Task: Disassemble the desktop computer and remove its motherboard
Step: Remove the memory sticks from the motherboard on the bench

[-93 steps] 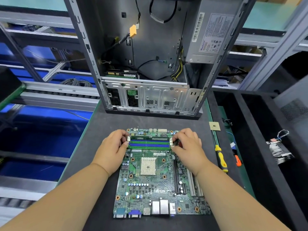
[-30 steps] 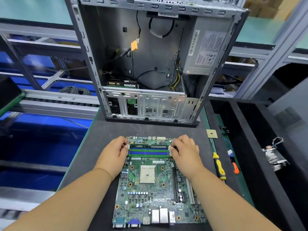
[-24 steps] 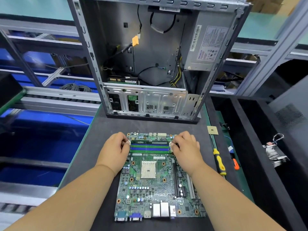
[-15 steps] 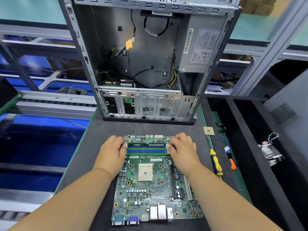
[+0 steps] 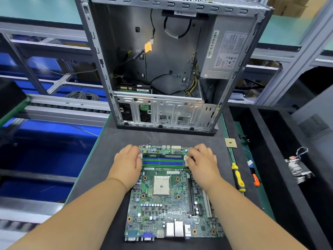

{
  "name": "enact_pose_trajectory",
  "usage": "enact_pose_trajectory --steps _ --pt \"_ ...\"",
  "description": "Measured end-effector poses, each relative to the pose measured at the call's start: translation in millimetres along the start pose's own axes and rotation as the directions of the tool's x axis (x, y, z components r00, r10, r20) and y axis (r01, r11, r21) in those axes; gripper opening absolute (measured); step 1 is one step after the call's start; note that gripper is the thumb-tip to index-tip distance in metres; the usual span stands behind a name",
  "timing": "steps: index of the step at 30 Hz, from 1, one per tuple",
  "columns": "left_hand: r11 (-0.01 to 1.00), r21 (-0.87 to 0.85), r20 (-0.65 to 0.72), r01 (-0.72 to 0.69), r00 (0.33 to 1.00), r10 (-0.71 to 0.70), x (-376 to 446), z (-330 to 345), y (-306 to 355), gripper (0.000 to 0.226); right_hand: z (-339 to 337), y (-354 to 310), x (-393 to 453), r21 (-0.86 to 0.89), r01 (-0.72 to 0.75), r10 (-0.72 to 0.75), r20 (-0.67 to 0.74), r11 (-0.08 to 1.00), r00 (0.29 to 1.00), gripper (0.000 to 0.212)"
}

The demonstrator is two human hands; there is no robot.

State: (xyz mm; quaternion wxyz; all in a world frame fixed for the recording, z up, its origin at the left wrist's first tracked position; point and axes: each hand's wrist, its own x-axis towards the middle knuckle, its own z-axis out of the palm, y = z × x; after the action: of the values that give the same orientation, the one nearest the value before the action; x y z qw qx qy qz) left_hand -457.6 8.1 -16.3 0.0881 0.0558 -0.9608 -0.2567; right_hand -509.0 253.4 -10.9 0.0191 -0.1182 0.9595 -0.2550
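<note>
- Head view: motherboard (image 5: 173, 193) already out of the computer case (image 5: 169, 69), flat on the dark desk (image 5: 111, 141) just in front of it.
- Risk, as a judgement: uneven pressure on the end clips could leave the memory stick (image 5: 163, 156) half seated, then cock it in the slot on the pull.
- Another risk: forcing a latch sideways could snap it; bare skin on the open CPU socket (image 5: 161, 185) could bend contacts.
- Could also skid the loose board toward the yellow screwdriver (image 5: 238, 177).
- Left hand (image 5: 127, 164) at the left end of the memory slots (image 5: 163, 161), fingers curled, tips pressing on the clip there.
- Right hand (image 5: 202, 162) mirrored at the right end, fingers (image 5: 187, 157) bent and bunched on the opposite clip.
- Both forearms low, reaching in from the near edge, wrists over the board.
- Loose CPU chip (image 5: 230, 143) well off to the right.
</note>
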Motion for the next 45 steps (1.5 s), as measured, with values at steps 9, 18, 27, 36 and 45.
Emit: enact_pose_trajectory --steps 9,18,27,36,45 --pt "0.998 -0.058 0.040 0.006 0.999 -0.004 0.0 -3.1 -2.9 0.020 0.2 2.6 1.1 0.008 0.003 -0.003 0.009 1.000 1.000 0.021" --pt "0.992 -0.122 0.012 0.027 1.000 -0.026 -0.1 -2.9 -3.3 0.015 -0.4 3.0 0.6 0.071 -0.011 0.012 -0.019 0.997 1.000 0.016" --pt "0.946 -0.292 -0.036 0.138 0.987 -0.155 2.2 -2.6 -12.0 0.020 -1.7 2.9 5.0 0.092 -0.064 0.064 0.003 0.994 0.998 0.018" --pt "0.970 -0.191 -0.012 0.150 0.988 -0.156 9.7 0.8 -3.8 0.022 2.7 -7.2 8.9 0.036 -0.092 0.094 -0.050 0.995 0.994 0.022" --pt "0.964 -0.202 -0.007 0.175 0.984 -0.180 7.1 -2.1 -2.0 0.032 3.4 -6.0 7.6 -0.046 -0.053 0.051 -0.033 0.998 0.998 0.021"
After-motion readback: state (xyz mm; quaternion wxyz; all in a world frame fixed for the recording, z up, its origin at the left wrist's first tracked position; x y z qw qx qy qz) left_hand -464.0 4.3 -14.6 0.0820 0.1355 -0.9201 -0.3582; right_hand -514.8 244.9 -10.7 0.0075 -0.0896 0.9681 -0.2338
